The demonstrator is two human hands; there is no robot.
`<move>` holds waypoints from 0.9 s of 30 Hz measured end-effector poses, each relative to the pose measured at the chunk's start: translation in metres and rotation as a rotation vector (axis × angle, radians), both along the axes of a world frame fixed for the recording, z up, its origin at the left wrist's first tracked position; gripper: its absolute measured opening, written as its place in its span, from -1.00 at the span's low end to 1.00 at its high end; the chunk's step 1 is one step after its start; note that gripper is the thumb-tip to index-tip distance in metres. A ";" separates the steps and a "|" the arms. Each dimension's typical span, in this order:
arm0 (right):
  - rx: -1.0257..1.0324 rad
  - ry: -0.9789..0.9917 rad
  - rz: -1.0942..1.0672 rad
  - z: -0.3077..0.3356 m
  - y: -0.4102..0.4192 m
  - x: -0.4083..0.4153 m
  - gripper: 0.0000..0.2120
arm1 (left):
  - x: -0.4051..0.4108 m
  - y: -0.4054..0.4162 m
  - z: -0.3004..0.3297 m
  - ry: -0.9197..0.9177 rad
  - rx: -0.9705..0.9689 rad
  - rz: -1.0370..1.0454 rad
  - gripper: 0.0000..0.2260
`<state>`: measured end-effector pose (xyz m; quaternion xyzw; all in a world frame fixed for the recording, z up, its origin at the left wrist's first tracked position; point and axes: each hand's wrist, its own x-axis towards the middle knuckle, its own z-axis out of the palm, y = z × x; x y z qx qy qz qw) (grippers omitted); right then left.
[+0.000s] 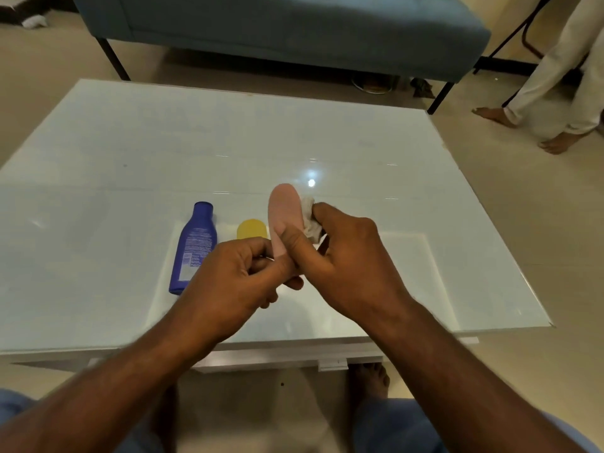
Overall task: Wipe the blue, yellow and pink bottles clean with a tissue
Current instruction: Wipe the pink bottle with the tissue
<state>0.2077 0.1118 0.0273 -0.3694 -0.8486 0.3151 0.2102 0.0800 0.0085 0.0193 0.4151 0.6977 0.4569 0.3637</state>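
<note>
Pink plastic stood out above the table: the pink bottle was held up over the near middle of the glass table, its lower end grasped in the curled fingers of the left hand. The right hand pinched a crumpled tissue against the bottle's right side, thumb laid across its front.

To wipe well, the left hand would likely need to hold firm and turn the bottle a little at a time, so that the tissue passed over every face, the rounded far end included.

Three bottles were in view: the pink one in hand, one blue bottle lying on the table to the left, and one yellow bottle, mostly hidden behind the hands. One tissue showed.
</note>
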 end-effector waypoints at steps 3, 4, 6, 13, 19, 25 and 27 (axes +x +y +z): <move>0.044 0.022 -0.066 0.001 0.000 0.001 -0.66 | 0.004 -0.001 -0.001 -0.005 -0.015 -0.070 -0.74; 0.042 0.036 -0.077 0.001 0.001 0.002 -0.67 | 0.005 -0.001 0.000 -0.012 -0.022 -0.100 -0.74; 0.005 0.056 -0.080 0.001 0.000 0.002 -0.69 | 0.005 0.000 0.000 -0.010 -0.028 -0.147 -0.75; -0.404 0.353 -0.128 -0.005 -0.006 -0.010 -0.71 | 0.015 -0.007 -0.009 0.035 -0.086 -0.320 -0.78; -0.655 0.507 -0.151 0.001 -0.002 -0.011 -0.75 | 0.009 -0.004 -0.007 0.026 -0.080 -0.279 -0.76; -0.761 0.459 -0.106 -0.002 0.008 -0.011 -0.57 | -0.006 0.004 -0.006 -0.036 -0.117 -0.024 -0.63; -0.699 0.403 -0.136 -0.001 0.011 -0.007 -0.53 | -0.010 0.003 -0.007 0.011 -0.111 0.004 -0.67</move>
